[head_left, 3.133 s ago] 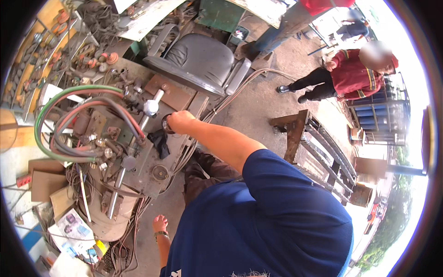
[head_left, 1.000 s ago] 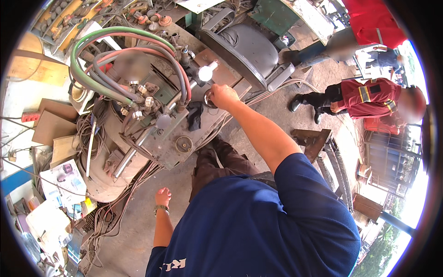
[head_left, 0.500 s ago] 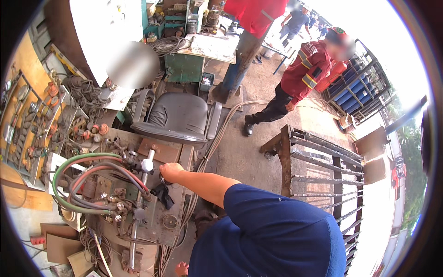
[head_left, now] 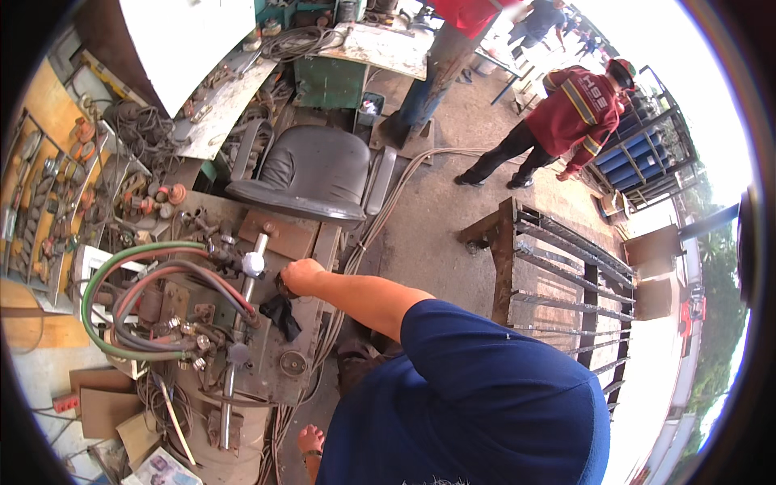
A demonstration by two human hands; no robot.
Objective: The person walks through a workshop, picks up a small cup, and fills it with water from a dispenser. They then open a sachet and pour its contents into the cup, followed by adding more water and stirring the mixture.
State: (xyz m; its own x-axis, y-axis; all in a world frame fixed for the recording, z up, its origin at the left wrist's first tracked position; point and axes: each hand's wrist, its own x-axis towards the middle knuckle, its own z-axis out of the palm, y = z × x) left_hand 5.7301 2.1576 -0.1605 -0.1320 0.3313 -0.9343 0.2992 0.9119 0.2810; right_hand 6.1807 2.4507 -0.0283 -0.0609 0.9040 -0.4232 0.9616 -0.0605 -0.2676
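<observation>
My right hand point(head_left: 301, 277) is closed at the edge of the worn metal workbench point(head_left: 275, 388). Its fingers curl round something dark that I cannot make out. Just beside it lies a crumpled black cloth point(head_left: 280, 318). A shiny metal bar point(head_left: 227, 404) with round clamp knobs point(head_left: 253, 264) runs along the bench, left of that hand. Green, red and grey hoses point(head_left: 101, 279) loop from brass fittings point(head_left: 200, 343) fixed to it. Low in the picture, my left hand point(head_left: 310, 439) hangs beside the bench, fingers loosely apart, holding nothing that I see.
A black office chair point(head_left: 315, 170) stands beyond the bench. Cables point(head_left: 368, 242) run along the floor by the bench's right side. A slatted metal rack point(head_left: 566, 299) is at the right. Another person point(head_left: 578, 109) in red workwear is near blue cylinders point(head_left: 630, 162). Tools and parts crowd the left.
The view has shifted slightly. My left hand shows more fully now. The person in red has walked farther off to the right. My right hand stays at the same spot on the bench.
</observation>
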